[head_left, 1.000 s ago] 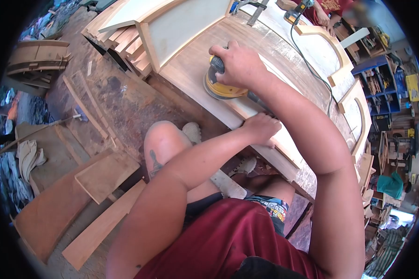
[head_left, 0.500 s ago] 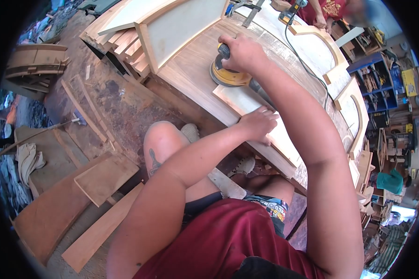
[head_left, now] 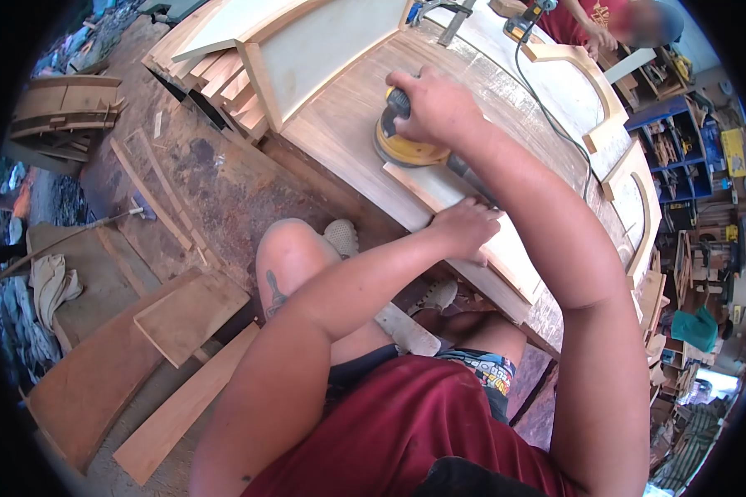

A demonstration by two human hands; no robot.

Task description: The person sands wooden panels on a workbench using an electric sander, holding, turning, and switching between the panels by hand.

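Note:
My right hand (head_left: 439,108) is wrapped round the dark grip of a yellow sander (head_left: 406,147). The sander's base sits at the far end of a wood-framed panel (head_left: 443,189), which lies on the wooden worktable (head_left: 331,124). My left hand (head_left: 468,229) holds the near edge of that panel, fingers over its frame and thumb at the side. Part of the panel is hidden beneath my right forearm and left hand.
A larger framed panel (head_left: 323,50) stands at the table's far left. Curved wooden frames (head_left: 584,79) and a cordless tool (head_left: 522,25) with a dark cable lie beyond. Another person's hand (head_left: 598,39) is at the far right. Boards (head_left: 186,402) lie lower left.
Over the last second the sander, in my right hand, has shifted slightly up and right, exposing the panel's far end. My left hand stays on the panel. The other person's hands have moved slightly.

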